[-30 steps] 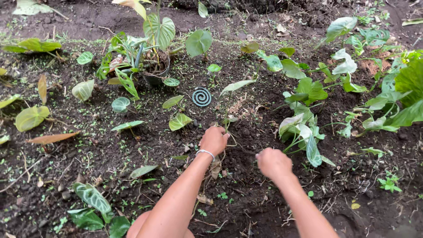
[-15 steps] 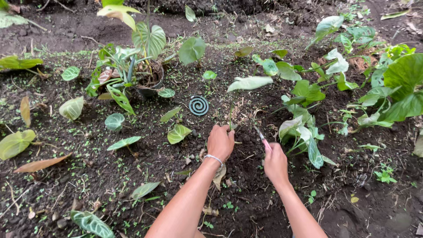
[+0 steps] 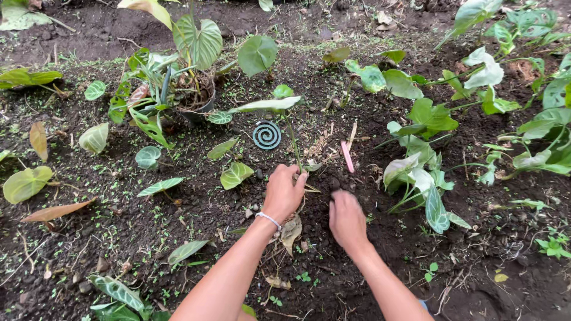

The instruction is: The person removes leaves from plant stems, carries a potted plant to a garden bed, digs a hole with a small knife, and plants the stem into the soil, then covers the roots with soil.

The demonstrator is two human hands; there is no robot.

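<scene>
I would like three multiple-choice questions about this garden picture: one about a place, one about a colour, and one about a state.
1. Where is the spiral coil lying?
A. On the soil beyond the left hand
B. Inside the plant pot
C. Under the right hand

2. What colour is the small stick on the soil above the right hand?
A. Blue
B. Pink
C. Black

3. What is the left hand doing?
A. Lying flat and open on the soil
B. Raised in the air, away from everything
C. Closed around the base of a thin plant stem

Answers: 1 A, the coil rests on bare soil farther out than the hand. 2 B, the stick is pink. 3 C, the fingers curl around the stem while the right hand presses on the soil.
</scene>
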